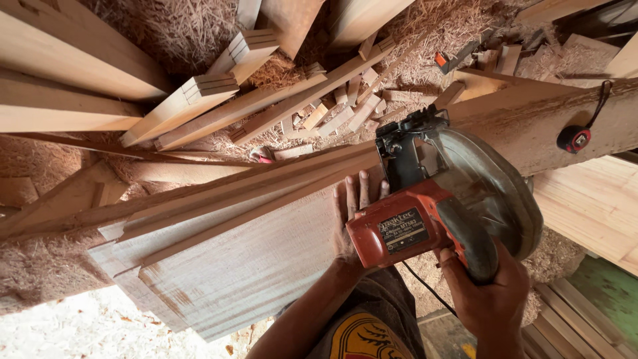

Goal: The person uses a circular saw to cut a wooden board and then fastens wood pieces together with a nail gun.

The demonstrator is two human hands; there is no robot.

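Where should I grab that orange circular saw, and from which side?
Take the orange circular saw by its black rear handle, coming from the near side behind the blade guard, as the right hand does. The left hand lies flat on the board, beside the motor.

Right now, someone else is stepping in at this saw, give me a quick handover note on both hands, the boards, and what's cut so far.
Left hand: flat on the wide board, fingers spread, beside the saw.
Right hand: gripping the rear handle of the orange circular saw.
Saw sits on the board's far end near the thin strips lying along its edge; blade hidden under the guard.
Done: several strips already lie separate.
Left: cannot tell how far the present cut runs.
Tape measure rests on the beam to the right.
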